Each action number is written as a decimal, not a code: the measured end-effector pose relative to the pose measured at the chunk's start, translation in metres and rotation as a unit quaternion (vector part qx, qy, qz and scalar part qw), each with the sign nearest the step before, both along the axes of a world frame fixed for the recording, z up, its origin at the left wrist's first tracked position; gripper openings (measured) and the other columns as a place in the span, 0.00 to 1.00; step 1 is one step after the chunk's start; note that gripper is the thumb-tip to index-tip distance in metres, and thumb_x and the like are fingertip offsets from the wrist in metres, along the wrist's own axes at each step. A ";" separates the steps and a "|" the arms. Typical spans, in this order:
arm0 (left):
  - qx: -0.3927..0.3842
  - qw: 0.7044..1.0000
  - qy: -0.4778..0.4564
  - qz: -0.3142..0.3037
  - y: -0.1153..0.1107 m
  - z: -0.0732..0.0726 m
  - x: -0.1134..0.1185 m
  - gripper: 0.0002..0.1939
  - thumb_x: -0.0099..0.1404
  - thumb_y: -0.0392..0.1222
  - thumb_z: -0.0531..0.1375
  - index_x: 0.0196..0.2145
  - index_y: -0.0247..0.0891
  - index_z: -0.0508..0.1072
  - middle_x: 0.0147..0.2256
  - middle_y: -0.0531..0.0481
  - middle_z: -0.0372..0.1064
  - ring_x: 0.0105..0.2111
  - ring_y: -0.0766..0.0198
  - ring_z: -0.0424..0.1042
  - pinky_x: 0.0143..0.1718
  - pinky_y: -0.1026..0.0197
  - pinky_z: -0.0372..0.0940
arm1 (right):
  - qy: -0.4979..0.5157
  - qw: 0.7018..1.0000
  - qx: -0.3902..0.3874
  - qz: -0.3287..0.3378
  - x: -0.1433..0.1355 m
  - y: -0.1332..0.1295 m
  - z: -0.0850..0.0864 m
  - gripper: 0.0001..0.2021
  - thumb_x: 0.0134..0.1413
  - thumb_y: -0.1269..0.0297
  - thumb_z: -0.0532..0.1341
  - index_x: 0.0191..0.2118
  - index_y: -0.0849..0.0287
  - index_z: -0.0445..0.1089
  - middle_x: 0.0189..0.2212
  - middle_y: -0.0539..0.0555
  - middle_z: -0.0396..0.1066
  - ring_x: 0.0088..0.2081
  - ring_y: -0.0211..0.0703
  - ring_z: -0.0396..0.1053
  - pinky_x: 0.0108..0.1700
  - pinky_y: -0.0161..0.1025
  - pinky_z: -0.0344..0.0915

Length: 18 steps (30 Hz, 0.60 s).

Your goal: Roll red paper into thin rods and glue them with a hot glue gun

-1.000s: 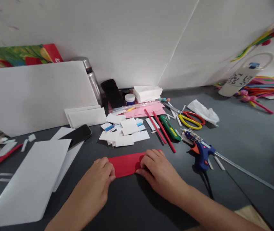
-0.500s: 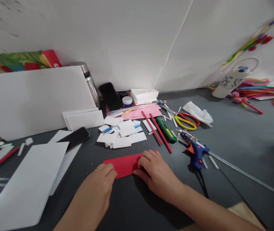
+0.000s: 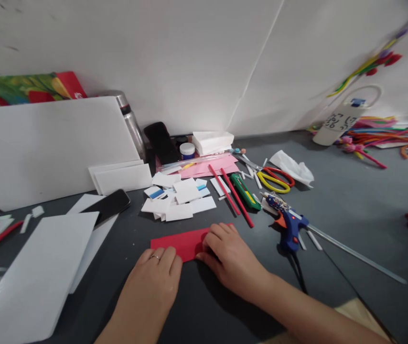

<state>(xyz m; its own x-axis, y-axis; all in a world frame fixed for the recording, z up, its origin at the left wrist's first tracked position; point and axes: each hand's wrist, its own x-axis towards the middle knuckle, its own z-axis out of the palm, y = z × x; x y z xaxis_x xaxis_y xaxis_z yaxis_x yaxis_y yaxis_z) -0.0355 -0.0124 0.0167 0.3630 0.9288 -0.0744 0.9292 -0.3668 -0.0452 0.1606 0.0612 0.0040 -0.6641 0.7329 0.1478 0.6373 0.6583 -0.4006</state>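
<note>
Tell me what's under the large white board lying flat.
Part of a black phone and another white sheet stick out from under the board; anything fully covered can't be seen.

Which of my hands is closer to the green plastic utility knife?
Right. Your right hand is on the near side of the knife, not touching it; your left hand is farther off, nearer you and to the left.

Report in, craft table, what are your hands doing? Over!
Left hand at red piece's left end, right hand curled at its right. White cards just beyond; glue gun off to the right. Over.
</note>
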 end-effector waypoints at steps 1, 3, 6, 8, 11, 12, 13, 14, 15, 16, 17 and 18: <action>0.000 1.000 -0.003 -0.001 0.000 0.000 0.000 0.16 0.64 0.25 0.48 0.33 0.38 0.72 0.32 0.44 0.69 0.34 0.53 0.68 0.38 0.50 0.61 | 0.000 1.000 -0.001 -0.001 0.000 0.000 0.000 0.08 0.62 0.63 0.61 0.33 0.60 0.68 0.35 0.55 0.68 0.37 0.46 0.62 0.39 0.42 0.55; -0.007 1.000 -0.022 0.012 0.001 0.001 0.000 0.15 0.65 0.27 0.48 0.33 0.38 0.72 0.33 0.43 0.70 0.34 0.52 0.68 0.39 0.48 0.61 | 0.004 1.000 -0.005 -0.005 0.000 0.000 0.000 0.07 0.62 0.64 0.62 0.33 0.60 0.68 0.35 0.55 0.68 0.37 0.46 0.63 0.38 0.42 0.55; -0.028 0.994 -0.098 0.049 0.002 0.002 -0.003 0.15 0.67 0.28 0.46 0.34 0.38 0.71 0.36 0.42 0.69 0.37 0.52 0.67 0.41 0.47 0.61 | 0.024 0.999 -0.018 -0.012 -0.001 -0.002 -0.001 0.05 0.61 0.66 0.63 0.34 0.60 0.69 0.36 0.55 0.69 0.38 0.46 0.64 0.39 0.41 0.55; -0.047 0.984 -0.154 0.071 0.004 0.002 -0.007 0.16 0.69 0.29 0.44 0.33 0.38 0.70 0.37 0.43 0.69 0.37 0.53 0.66 0.41 0.50 0.61 | 0.039 0.999 -0.026 -0.004 -0.002 -0.003 -0.002 0.03 0.61 0.68 0.63 0.35 0.60 0.69 0.36 0.54 0.69 0.38 0.46 0.64 0.40 0.41 0.56; -0.064 0.974 -0.199 0.091 0.006 0.001 -0.013 0.15 0.70 0.31 0.44 0.32 0.39 0.68 0.36 0.44 0.67 0.37 0.55 0.65 0.38 0.52 0.60 | 0.044 0.998 -0.029 0.015 -0.003 -0.004 -0.004 0.02 0.62 0.71 0.61 0.36 0.60 0.69 0.36 0.54 0.69 0.38 0.45 0.64 0.40 0.40 0.57; -0.065 0.972 -0.204 0.092 0.007 0.000 -0.014 0.15 0.70 0.31 0.44 0.32 0.39 0.68 0.36 0.45 0.67 0.37 0.55 0.65 0.38 0.52 0.60 | 0.042 0.999 -0.029 0.018 -0.003 -0.004 -0.005 0.02 0.62 0.72 0.60 0.36 0.60 0.69 0.36 0.54 0.68 0.38 0.45 0.63 0.40 0.40 0.57; -0.065 0.972 -0.207 0.092 0.007 0.000 -0.015 0.15 0.70 0.31 0.44 0.32 0.39 0.68 0.36 0.45 0.67 0.37 0.55 0.65 0.38 0.52 0.59 | 0.041 0.999 -0.028 0.021 -0.003 -0.005 -0.006 0.03 0.62 0.73 0.60 0.36 0.61 0.69 0.36 0.55 0.68 0.38 0.45 0.63 0.40 0.40 0.57; -0.065 0.971 -0.209 0.092 0.007 0.000 -0.015 0.15 0.70 0.31 0.44 0.32 0.39 0.68 0.35 0.45 0.67 0.37 0.55 0.64 0.39 0.52 0.59 | 0.040 0.999 -0.026 0.023 -0.003 -0.005 -0.006 0.03 0.62 0.73 0.60 0.36 0.60 0.69 0.36 0.55 0.68 0.38 0.45 0.63 0.41 0.40 0.57; -0.067 0.971 -0.211 0.092 0.008 0.000 -0.015 0.15 0.70 0.31 0.44 0.32 0.39 0.67 0.35 0.45 0.66 0.37 0.55 0.64 0.39 0.52 0.59 | 0.040 0.999 -0.022 0.025 -0.003 -0.005 -0.007 0.03 0.63 0.73 0.59 0.37 0.60 0.69 0.36 0.55 0.68 0.38 0.45 0.63 0.41 0.41 0.57; -0.070 0.970 -0.212 0.093 0.008 0.000 -0.014 0.15 0.70 0.31 0.44 0.32 0.39 0.67 0.35 0.45 0.66 0.37 0.55 0.64 0.39 0.52 0.59 | 0.040 0.999 -0.021 0.029 -0.003 -0.005 -0.008 0.04 0.63 0.73 0.58 0.37 0.60 0.69 0.36 0.55 0.68 0.38 0.45 0.63 0.41 0.41 0.57; -0.072 0.970 -0.213 0.097 0.008 0.000 -0.014 0.15 0.71 0.31 0.44 0.32 0.39 0.67 0.35 0.45 0.66 0.37 0.55 0.64 0.39 0.52 0.58 | 0.038 0.999 -0.019 0.033 -0.003 -0.005 -0.009 0.04 0.63 0.73 0.58 0.37 0.60 0.69 0.36 0.55 0.68 0.39 0.46 0.62 0.42 0.41 0.57; -0.076 0.969 -0.213 0.100 0.008 0.001 -0.013 0.15 0.71 0.31 0.44 0.32 0.39 0.67 0.35 0.45 0.66 0.37 0.55 0.64 0.39 0.52 0.58 | 0.036 0.998 -0.019 0.037 -0.003 -0.005 -0.010 0.05 0.64 0.73 0.57 0.38 0.60 0.69 0.37 0.55 0.68 0.39 0.46 0.62 0.42 0.41 0.57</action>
